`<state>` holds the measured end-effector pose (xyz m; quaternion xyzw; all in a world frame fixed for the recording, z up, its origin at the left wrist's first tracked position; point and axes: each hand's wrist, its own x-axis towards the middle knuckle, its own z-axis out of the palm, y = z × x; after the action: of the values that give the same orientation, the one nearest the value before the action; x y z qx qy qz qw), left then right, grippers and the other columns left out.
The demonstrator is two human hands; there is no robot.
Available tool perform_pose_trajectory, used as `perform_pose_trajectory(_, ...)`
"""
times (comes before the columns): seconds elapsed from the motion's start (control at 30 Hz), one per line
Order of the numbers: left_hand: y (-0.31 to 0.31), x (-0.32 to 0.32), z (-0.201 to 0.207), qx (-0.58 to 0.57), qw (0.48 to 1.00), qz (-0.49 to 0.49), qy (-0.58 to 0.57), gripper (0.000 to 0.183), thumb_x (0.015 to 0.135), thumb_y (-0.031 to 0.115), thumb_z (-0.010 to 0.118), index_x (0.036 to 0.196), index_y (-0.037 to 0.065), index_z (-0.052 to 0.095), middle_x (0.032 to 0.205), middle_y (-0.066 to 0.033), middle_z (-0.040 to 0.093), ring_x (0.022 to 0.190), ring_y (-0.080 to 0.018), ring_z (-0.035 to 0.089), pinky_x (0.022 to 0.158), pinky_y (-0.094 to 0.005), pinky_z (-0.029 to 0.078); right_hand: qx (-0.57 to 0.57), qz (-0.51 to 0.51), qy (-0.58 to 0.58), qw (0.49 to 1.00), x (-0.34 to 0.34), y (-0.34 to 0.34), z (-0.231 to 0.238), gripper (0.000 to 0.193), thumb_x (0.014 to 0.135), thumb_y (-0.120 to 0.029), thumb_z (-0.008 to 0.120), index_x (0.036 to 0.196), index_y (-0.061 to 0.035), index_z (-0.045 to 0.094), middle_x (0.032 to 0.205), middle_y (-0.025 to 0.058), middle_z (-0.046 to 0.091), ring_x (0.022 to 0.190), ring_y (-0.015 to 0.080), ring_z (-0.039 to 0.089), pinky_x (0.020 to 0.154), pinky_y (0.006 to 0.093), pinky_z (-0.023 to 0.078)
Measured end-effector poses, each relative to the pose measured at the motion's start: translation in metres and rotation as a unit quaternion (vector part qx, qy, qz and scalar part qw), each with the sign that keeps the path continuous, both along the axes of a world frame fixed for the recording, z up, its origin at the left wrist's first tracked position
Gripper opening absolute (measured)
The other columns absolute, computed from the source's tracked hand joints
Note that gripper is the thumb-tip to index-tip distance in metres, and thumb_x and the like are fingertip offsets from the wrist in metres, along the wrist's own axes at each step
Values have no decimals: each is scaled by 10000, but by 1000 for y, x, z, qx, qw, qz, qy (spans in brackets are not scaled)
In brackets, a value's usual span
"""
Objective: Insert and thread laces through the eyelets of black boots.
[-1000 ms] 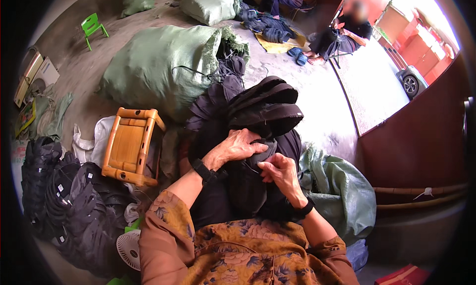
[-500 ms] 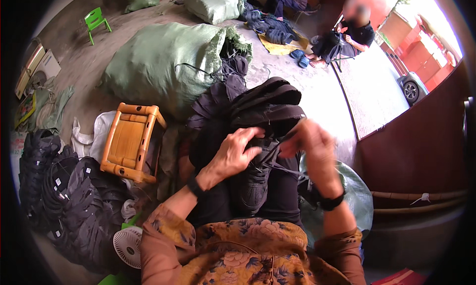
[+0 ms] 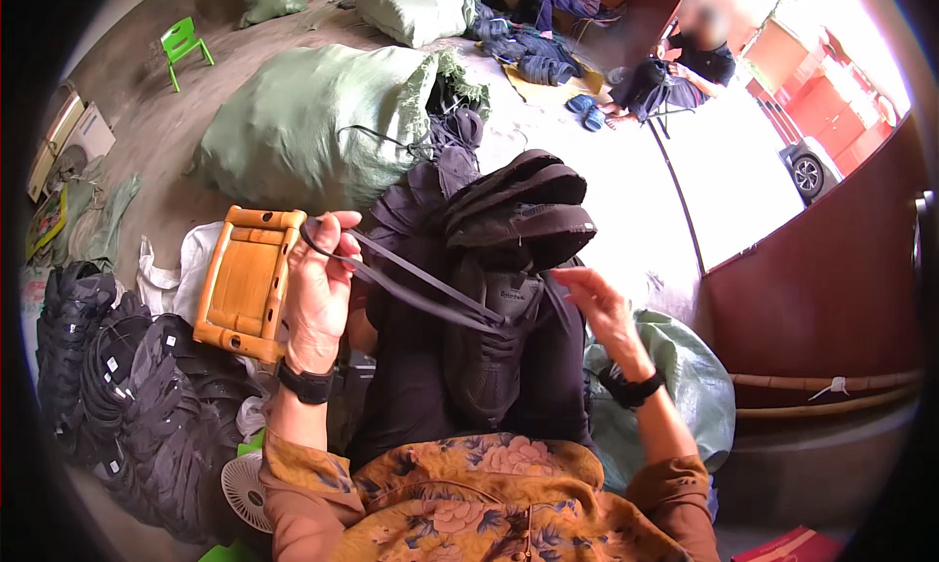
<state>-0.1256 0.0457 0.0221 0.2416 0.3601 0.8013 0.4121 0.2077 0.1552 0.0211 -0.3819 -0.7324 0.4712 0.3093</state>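
On my lap lies a black shoe upper (image 3: 482, 361), its toe toward me and its tongue (image 3: 509, 296) showing. My left hand (image 3: 325, 286) is raised to the left beside the bamboo stool, fingers pinched on a grey-black shoelace (image 3: 396, 286). That lace runs taut in two strands to the eyelets. At the right side of the shoe's opening is my right hand (image 3: 604, 313), fingers loosely stretched and no lace visible in them. Just beyond the tongue, more black shoe uppers (image 3: 523, 210) are stacked on my knees.
A bamboo stool (image 3: 249, 280) stands at left, above a heap of black shoe uppers (image 3: 147, 386). A white fan (image 3: 245, 489) sits near my left elbow. Ahead is a big green sack (image 3: 303, 132) spilling black pieces. Another sack (image 3: 675, 376) lies right. Two people sit farther off.
My left hand has moved from the shoe out to the left, drawing the lace long. My right hand has slowed and come down slightly beside the opening; the lace strand near it is gone.
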Motion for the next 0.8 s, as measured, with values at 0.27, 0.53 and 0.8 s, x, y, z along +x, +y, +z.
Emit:
perform_pose_trajectory(0.27, 40, -23, -43, -86, 993, -19, -80, 280, 960, 270, 636, 1100, 28, 654, 759, 29, 599, 601, -58, 512, 566, -200, 426, 158, 50, -34, 986, -1, 12, -43, 290, 901, -32, 592, 1188, -54, 616, 1065, 80, 635, 1014, 167, 598, 854, 279, 469)
perform_pose_trajectory(0.53, 34, -90, -41, -105, 985, -44, -129, 213, 955, 165, 630, 1135, 52, 645, 823, 15, 641, 662, -77, 571, 581, -205, 479, 107, 158, -68, 979, 4, 16, -18, 187, 864, -208, 701, 1013, -108, 653, 1214, 109, 532, 1076, 274, 541, 877, 402, 456)
perform_pose_trajectory(0.8, 4, -26, -22, -199, 897, 11, 395, 128, 956, 109, 590, 1031, 71, 685, 801, -9, 625, 674, -84, 595, 610, -236, 494, 266, 216, -355, 870, -10, 6, -1, 323, 744, -438, 775, 925, -182, 696, 1135, 128, 517, 1091, 320, 510, 836, 428, 439)
